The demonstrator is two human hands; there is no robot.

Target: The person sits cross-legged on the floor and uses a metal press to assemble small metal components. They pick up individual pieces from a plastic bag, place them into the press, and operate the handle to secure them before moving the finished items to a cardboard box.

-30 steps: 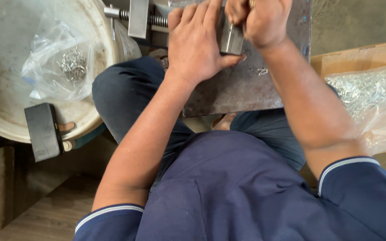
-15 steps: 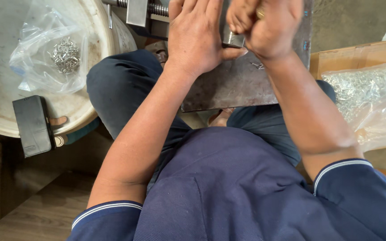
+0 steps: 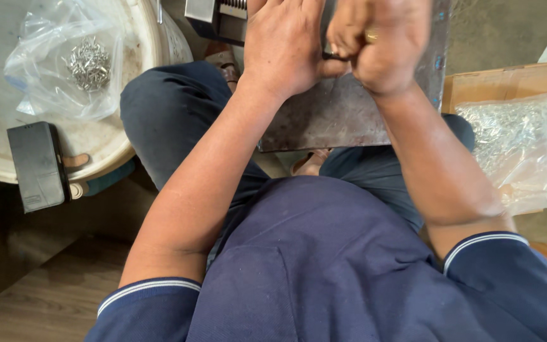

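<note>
Navy short-sleeved shirt (image 3: 324, 266), white-striped cuffs; dark trousers (image 3: 172, 114); gold ring (image 3: 371, 37).
</note>
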